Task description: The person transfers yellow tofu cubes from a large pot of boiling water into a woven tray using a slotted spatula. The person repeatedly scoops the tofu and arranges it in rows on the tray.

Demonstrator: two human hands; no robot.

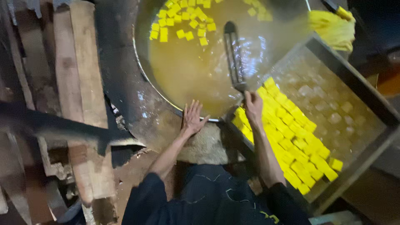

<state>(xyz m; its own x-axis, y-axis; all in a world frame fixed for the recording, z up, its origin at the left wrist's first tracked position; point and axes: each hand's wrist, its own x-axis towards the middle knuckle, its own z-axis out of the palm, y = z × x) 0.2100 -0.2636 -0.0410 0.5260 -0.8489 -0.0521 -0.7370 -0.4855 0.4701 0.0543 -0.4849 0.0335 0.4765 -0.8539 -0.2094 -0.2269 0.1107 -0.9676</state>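
We look down on our two bare hands at the near edge of a big round pan point(143, 62) full of murky yellow-brown liquid. Our left hand point(192, 118) lies flat on the pan's rim, palm down, its fingers spread apart and pointing toward the liquid. Our right hand point(253, 107) is curled tight around the handle of a long dark slotted ladle point(233, 54), fingers wrapped close together; the ladle reaches out from our fist over the liquid, its far end lying near a cluster of yellow cubes point(183, 21) that float at the far side of the pan.

Just to the right of the pan, touching its rim, stands a wide dark-framed tray point(366, 91). Rows of bright yellow blocks point(291, 141) fill its near side, packed edge to edge, while the blocks farther in look pale and dull. Our right forearm crosses above the tray's near corner.

A yellow cloth point(333, 27) sits beyond the tray's far corner. To the left of the pan lie rough wooden planks point(79, 83), and dark sleeves cover our upper arms
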